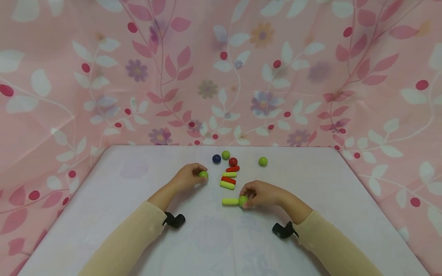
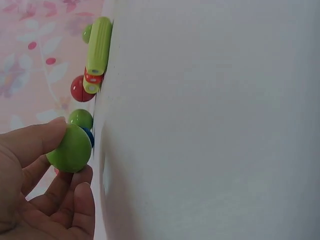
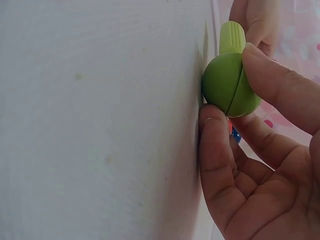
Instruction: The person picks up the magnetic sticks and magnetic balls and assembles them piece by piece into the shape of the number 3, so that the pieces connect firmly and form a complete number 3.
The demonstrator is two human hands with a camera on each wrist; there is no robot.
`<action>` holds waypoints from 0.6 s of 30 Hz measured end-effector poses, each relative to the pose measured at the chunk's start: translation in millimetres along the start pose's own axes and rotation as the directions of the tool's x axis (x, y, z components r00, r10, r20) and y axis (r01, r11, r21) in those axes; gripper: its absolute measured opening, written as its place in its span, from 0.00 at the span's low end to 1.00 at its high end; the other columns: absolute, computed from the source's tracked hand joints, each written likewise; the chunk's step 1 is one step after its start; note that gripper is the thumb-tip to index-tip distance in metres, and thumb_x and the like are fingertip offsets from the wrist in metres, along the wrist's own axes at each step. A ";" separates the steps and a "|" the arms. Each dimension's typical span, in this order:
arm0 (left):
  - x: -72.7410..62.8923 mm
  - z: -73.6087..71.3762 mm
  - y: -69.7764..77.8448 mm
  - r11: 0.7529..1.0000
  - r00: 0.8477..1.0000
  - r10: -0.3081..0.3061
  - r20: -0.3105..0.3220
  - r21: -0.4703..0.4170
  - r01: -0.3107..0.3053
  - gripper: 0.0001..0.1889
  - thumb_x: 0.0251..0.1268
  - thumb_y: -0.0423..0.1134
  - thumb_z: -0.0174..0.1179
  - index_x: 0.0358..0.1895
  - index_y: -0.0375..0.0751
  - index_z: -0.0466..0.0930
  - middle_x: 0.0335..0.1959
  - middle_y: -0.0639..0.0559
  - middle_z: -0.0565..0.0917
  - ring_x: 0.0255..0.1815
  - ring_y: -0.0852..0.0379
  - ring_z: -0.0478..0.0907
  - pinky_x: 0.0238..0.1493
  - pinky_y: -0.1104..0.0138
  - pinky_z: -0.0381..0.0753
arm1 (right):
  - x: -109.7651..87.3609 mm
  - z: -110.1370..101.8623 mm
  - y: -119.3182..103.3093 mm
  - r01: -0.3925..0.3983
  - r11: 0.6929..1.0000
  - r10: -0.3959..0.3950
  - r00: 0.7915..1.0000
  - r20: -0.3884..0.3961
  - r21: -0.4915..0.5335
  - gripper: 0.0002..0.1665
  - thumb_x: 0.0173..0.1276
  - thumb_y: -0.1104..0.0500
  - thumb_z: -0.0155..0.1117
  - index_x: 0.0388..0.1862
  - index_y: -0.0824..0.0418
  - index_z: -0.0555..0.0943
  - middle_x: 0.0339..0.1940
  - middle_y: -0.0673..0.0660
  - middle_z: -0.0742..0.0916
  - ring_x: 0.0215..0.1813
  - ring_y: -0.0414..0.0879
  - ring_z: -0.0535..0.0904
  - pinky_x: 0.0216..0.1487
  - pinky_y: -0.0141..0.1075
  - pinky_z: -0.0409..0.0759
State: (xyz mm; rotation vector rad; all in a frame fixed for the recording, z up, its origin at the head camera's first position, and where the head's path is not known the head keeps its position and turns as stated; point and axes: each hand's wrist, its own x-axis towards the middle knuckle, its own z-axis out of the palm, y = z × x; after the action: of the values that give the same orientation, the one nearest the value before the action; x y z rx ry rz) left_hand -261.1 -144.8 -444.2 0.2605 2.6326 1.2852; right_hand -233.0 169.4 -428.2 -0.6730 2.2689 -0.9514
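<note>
My left hand pinches a green ball between thumb and fingers, left of the group of pieces. In my right hand another green ball, with a seam around it, is held by thumb and fingertips close over the table. A ribbed yellow-green rod lies end-on against that ball, pointing left. Behind it lie a second yellow-green rod, a red rod, a third yellow-green rod and another red rod, one behind the other.
Past the rods stand a red ball, a dark blue ball and a green ball. One more green ball sits apart to the right. The white table ends at a pink floral cloth behind.
</note>
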 end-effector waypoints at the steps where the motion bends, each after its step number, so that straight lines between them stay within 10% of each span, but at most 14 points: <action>1: -1.8 0.7 0.4 1.000 1.000 0.005 0.005 0.002 -0.005 0.17 0.63 0.40 0.70 0.54 0.45 0.83 0.48 0.52 0.83 0.51 0.52 0.78 0.55 0.58 0.79 | -0.1 -0.1 -0.3 -0.002 1.000 0.002 1.000 -0.001 -0.001 0.15 0.61 0.58 0.77 0.46 0.55 0.83 0.38 0.49 0.84 0.40 0.46 0.77 0.44 0.37 0.78; 18: -31.4 10.6 7.8 0.996 0.989 0.086 0.118 -0.028 -0.084 0.16 0.64 0.41 0.70 0.53 0.44 0.83 0.47 0.56 0.84 0.49 0.56 0.79 0.53 0.60 0.79 | 0.8 1.3 1.2 -0.014 1.000 0.014 1.000 -0.006 0.000 0.15 0.61 0.58 0.77 0.46 0.54 0.83 0.38 0.48 0.84 0.41 0.46 0.78 0.46 0.38 0.78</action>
State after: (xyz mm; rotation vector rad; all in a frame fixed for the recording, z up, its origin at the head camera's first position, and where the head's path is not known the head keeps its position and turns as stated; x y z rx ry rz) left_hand -227.5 -139.7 -441.3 0.4362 2.5299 1.2834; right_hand -232.9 169.1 -430.1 -0.6545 2.2756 -0.9484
